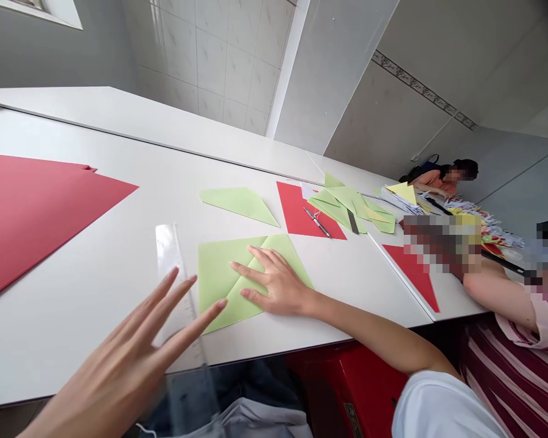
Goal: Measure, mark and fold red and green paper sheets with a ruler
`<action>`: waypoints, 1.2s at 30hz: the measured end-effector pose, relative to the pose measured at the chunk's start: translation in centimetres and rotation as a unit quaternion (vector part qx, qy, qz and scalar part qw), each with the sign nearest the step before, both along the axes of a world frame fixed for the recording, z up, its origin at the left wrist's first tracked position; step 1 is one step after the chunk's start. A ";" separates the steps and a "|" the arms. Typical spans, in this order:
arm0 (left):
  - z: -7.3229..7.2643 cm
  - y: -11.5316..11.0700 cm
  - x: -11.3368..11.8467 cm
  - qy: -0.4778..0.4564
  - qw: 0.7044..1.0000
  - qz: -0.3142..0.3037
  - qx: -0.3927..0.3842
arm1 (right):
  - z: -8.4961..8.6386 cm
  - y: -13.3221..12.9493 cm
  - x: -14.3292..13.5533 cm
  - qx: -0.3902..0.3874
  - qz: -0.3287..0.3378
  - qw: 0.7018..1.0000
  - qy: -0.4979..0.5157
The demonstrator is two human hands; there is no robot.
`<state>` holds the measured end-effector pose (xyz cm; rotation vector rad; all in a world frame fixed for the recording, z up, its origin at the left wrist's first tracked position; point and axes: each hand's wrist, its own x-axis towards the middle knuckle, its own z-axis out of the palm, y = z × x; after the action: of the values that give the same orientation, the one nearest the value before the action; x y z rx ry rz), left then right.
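A creased light green paper (223, 267) lies on the white table. My right hand (278, 280) rests on it with the fingers spread, its palm over the right half. My left hand (150, 334) is left of the paper, fingers apart, above a clear plastic ruler (167, 243). The ruler lies along the paper's left side and reaches past the table's front edge. My left fingers overlap the ruler in view; whether they touch it cannot be told.
Large red sheets (41, 213) lie at the left. Beyond the green paper are another green piece (240, 204), a red sheet (290, 210) with a pen (317, 223), and a green paper pile (347, 201). A person in a striped shirt (506, 365) sits at the right.
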<state>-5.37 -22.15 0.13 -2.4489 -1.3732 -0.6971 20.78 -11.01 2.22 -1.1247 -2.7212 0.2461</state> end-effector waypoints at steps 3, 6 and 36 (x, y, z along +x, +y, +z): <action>0.3 1.1 3.1 0.069 0.997 0.001 0.030 | -0.5 0.3 0.3 -0.017 -0.003 0.999 0.034; 0.0 1.6 5.8 0.073 0.997 0.025 0.016 | -1.1 0.6 0.7 -0.050 -0.006 0.993 0.103; -0.5 3.5 2.8 0.058 0.994 -0.094 -0.005 | 0.2 -0.7 9.8 -0.080 0.092 0.993 0.000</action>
<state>-2.54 -18.66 -0.33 -2.6059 -1.1179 -0.5771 30.58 -11.74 2.46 -0.9093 -2.8487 0.4997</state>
